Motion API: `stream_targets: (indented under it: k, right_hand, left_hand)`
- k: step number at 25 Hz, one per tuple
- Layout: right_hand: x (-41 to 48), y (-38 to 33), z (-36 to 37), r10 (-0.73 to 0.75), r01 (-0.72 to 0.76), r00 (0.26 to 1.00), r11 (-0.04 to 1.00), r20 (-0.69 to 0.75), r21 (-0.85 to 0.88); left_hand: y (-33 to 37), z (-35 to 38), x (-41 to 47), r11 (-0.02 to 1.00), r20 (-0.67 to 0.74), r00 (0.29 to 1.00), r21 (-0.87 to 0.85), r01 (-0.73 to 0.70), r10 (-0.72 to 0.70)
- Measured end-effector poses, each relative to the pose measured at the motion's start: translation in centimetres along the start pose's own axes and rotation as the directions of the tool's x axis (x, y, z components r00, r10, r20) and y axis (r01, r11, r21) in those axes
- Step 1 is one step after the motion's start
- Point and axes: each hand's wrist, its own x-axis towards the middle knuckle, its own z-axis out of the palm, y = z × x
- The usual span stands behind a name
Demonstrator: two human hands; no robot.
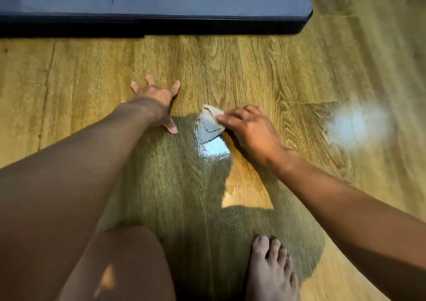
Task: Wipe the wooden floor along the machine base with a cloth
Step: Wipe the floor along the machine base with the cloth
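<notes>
since the cloth (pixel 211 125) was a small folded rag, pale and grey, it looked light, soft and limp, probably damp. it would likely bunch up or slip from under loose fingers. a hold across the folded bulk with flat pressure seemed better than a pinch at one corner.

it lay on the wooden floor (pixel 253 70) near the middle of the view, well short of the dark machine base (pixel 161 25) that ran along the top. the right hand (pixel 250 131) held it from the right side, fingers bent over its edge and the forefinger laid along the top. the thumb was hidden, so how it closed underneath could not be told. most of the cloth stuck out to the left of that hand.

the left hand (pixel 156 100) was apart from the cloth, just to its left. it lay flat on the boards with fingers spread, holding nothing and seemingly bracing. a shiny wet streak (pixel 214 152) touched the cloth's lower edge. a bare foot (pixel 272 270) stood lower in the view, well apart.
</notes>
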Motion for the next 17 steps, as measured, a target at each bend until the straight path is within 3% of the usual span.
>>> stream_targets:
  k: [2,6,8,10,12,13,17]
  right_hand:
    - [-3.6,-1.8,1.2,-0.026,0.028,0.999,0.999,-0.046,0.039]
    - [-10.2,-1.7,0.6,-0.377,0.375,0.926,0.924,0.017,0.074]
    - [-7.1,-0.2,-0.3,-0.335,0.333,0.938,0.942,0.086,0.032]
    - [-3.6,0.6,-0.7,-0.147,0.148,0.988,0.989,0.039,-0.012]
    - [-3.6,-0.4,-0.3,-0.025,0.027,0.999,0.998,-0.035,0.052]
    - [-5.0,-1.1,0.2,-0.028,0.032,0.998,0.995,-0.050,0.091]
    - [-8.0,-0.8,0.7,-0.289,0.289,0.957,0.956,-0.006,0.047]
  left_hand:
    - [-0.2,0.1,-0.2,0.999,-0.025,0.999,0.036,-0.029,0.030]
    - [0.0,0.6,0.2,0.995,-0.053,0.995,0.048,-0.084,0.086]
    - [1.1,0.8,0.6,0.989,-0.084,0.988,0.076,-0.126,0.132]
    - [2.2,0.7,0.7,0.985,-0.096,0.984,0.095,-0.141,0.150]
    - [3.0,0.3,0.7,0.987,-0.072,0.989,0.101,-0.123,0.131]
    - [3.2,0.1,0.6,0.989,-0.053,0.992,0.101,-0.111,0.116]
    - [3.8,-0.5,0.8,0.990,-0.006,0.996,0.103,-0.092,0.093]
